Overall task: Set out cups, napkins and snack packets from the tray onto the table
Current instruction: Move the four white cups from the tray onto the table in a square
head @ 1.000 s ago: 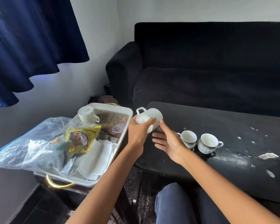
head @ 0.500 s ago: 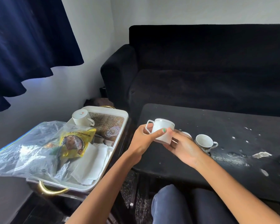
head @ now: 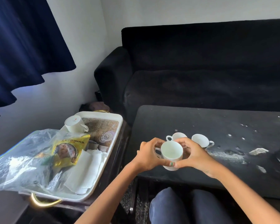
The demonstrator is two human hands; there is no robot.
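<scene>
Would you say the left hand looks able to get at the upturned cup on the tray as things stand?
Probably yes, once free: the left hand now grips the held cup together with the right hand. The upturned cup sits uncovered at the tray's far corner, with nothing in between.

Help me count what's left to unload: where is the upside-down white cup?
In the head view, the upside-down white ceramic cup sits at the far left corner of the white tray, behind the yellow snack packet.
</scene>
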